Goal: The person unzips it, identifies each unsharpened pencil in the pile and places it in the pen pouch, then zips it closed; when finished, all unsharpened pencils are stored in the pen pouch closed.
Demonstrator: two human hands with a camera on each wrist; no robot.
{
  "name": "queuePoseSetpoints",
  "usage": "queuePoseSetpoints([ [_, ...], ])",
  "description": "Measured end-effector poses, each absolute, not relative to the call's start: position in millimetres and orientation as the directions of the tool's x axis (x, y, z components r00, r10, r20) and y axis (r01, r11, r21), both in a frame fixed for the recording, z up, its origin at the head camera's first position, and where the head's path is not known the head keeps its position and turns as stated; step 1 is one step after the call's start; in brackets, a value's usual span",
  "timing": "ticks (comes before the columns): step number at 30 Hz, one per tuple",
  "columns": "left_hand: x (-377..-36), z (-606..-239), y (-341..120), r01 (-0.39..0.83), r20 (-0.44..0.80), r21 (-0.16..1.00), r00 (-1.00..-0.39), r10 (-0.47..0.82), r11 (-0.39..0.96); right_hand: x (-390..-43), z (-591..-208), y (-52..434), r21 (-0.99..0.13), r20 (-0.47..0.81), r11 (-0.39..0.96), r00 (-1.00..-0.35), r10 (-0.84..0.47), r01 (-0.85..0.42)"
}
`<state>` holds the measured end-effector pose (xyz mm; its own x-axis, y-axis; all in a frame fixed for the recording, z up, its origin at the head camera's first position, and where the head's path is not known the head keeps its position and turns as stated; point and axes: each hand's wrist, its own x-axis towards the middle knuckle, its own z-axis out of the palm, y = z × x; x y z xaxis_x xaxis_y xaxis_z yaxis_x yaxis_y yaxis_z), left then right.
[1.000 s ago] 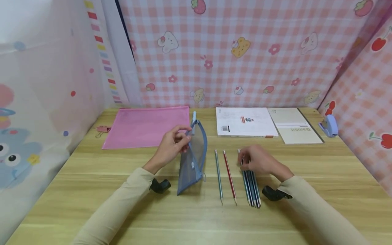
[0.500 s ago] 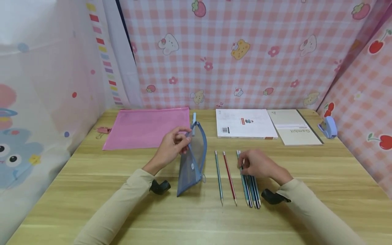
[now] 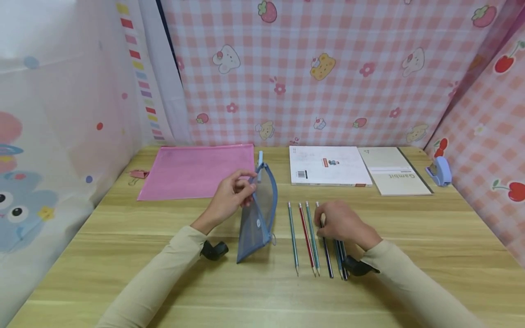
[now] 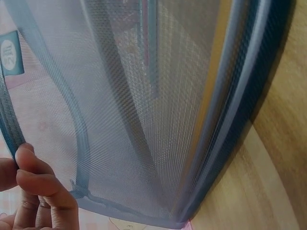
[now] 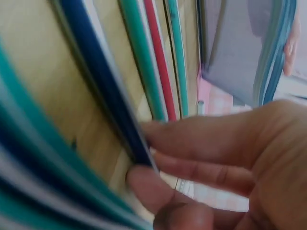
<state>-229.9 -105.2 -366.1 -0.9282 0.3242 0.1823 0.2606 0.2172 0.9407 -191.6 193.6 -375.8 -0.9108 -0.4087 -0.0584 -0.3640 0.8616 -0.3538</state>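
1. Your left hand pinches the mesh pouch upright at its far edge, mid-table.
2. Your right hand curls over the pencils, gripping a blue one; its fingertips are hidden.

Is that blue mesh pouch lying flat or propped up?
Propped up. The blue mesh pouch stands on its lower edge on the table, its top edge pinched by the left hand.
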Motion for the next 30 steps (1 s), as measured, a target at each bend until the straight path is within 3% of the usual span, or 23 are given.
queuePoseSetpoints([
  [5, -231.1, -367.5, -105.5, 0.263, 0.183, 0.939, -0.928, 0.326, 0.222, -191.4, -372.7, 188.5, -0.367, -0.063, 0.876, -0.931, -0.359, -0.313],
  [12, -230.1, -367.6, -104.0, 0.260, 0.185, 0.944, -0.927, 0.325, 0.205, -206.1, -361.2, 190.8, -0.605, -0.067, 0.766, -0.944, -0.323, -0.219],
  [22, -229.9, -368.3, -101.4, 0.260, 0.179, 0.941, -0.926, 0.333, 0.218, -227.1, -332.3, 154.9, -0.855, 0.178, 0.481, -0.981, -0.082, -0.196],
  [26, -229.0, -368.7, -99.5, 0.259, 0.175, 0.940, -0.925, 0.337, 0.223, -233.4, -337.8, 135.0, -0.884, 0.307, 0.382, -0.951, 0.042, -0.269],
  [30, -228.7, -369.2, -98.0, 0.263, 0.184, 0.943, -0.923, 0.337, 0.205, -234.8, -347.3, 118.2, -0.874, 0.365, 0.373, -0.927, 0.084, -0.310],
])
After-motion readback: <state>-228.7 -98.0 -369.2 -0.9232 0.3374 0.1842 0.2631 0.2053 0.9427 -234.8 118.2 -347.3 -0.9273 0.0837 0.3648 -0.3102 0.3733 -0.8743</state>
